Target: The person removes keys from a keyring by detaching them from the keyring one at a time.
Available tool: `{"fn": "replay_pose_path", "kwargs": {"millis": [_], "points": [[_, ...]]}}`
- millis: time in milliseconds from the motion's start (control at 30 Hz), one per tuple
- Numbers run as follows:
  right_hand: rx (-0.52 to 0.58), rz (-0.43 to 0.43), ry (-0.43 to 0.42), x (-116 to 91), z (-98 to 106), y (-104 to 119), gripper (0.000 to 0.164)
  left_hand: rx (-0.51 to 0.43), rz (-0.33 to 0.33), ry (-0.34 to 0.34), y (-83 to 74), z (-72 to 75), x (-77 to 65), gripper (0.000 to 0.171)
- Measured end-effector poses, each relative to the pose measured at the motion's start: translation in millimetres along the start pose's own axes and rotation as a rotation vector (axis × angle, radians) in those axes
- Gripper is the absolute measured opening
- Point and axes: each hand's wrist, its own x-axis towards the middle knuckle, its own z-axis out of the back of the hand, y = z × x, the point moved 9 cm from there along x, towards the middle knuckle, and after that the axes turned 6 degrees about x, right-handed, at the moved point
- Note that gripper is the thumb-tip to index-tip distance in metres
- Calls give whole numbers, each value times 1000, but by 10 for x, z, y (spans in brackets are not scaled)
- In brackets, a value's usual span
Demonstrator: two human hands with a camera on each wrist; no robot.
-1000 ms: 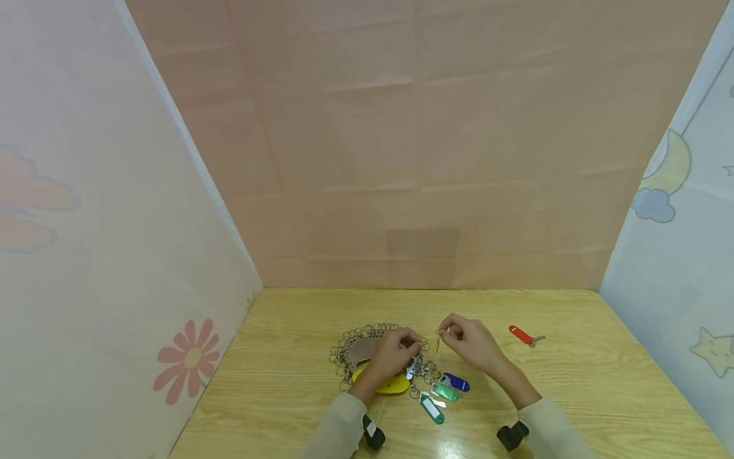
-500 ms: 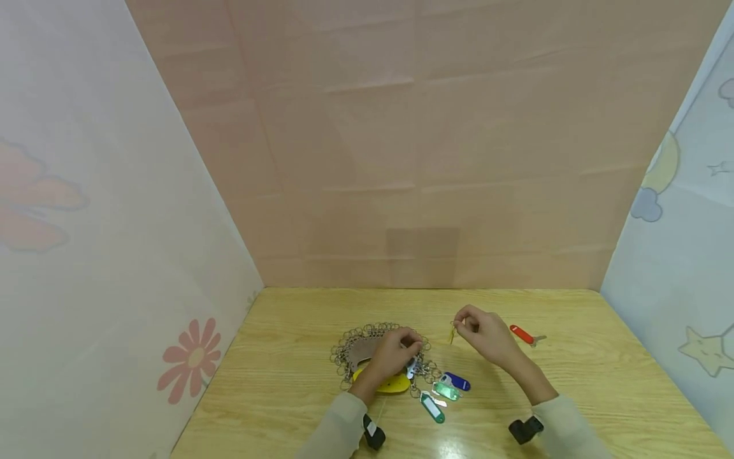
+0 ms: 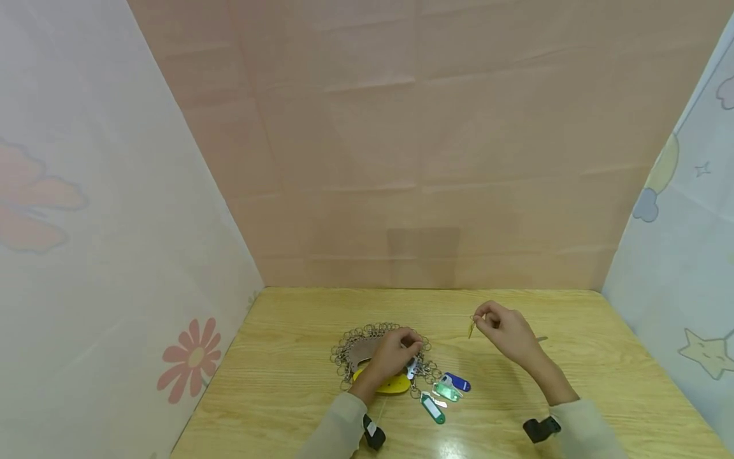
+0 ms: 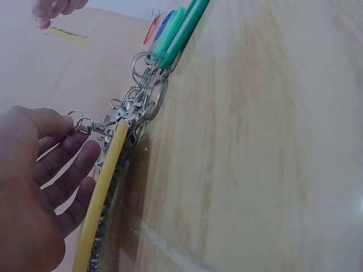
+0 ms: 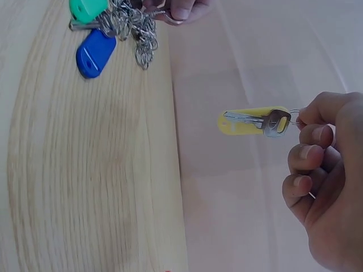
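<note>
My left hand (image 3: 393, 352) pinches a metal split ring (image 4: 78, 120) with a small clasp on it, over the bunch of ringed clasps (image 4: 131, 105). Beneath that hand lie a grey plate (image 3: 360, 350) edged with rings and a yellow plate (image 3: 397, 384), both partly covered. Thumb and forefinger of my right hand (image 3: 507, 335) grip the ring of a yellow key tag (image 5: 249, 112). A silver key (image 5: 275, 124) hangs from the same ring, against the tag. Tag and key are held up above the table, right of the bunch.
Two green key tags (image 3: 432, 408) and a blue one (image 3: 457, 382) lie on the wooden table (image 3: 275, 408) by the bunch's right side. A red key tag (image 4: 151, 28) lies farther right, mostly behind the right forearm in the head view. A pinkish back wall (image 3: 344, 191) bounds the table.
My right hand has moved right and slightly away from me, carrying the yellow key tag from near the bunch. Its forearm now covers the red tag. The left hand has stayed in place.
</note>
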Motion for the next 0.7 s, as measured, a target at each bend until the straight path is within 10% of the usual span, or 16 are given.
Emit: {"fn": "replay_pose_path", "kwargs": {"millis": [700], "points": [[-26,-34,-92,-154,485,-350,15,42,-33,-36,47,5,22,9]]}}
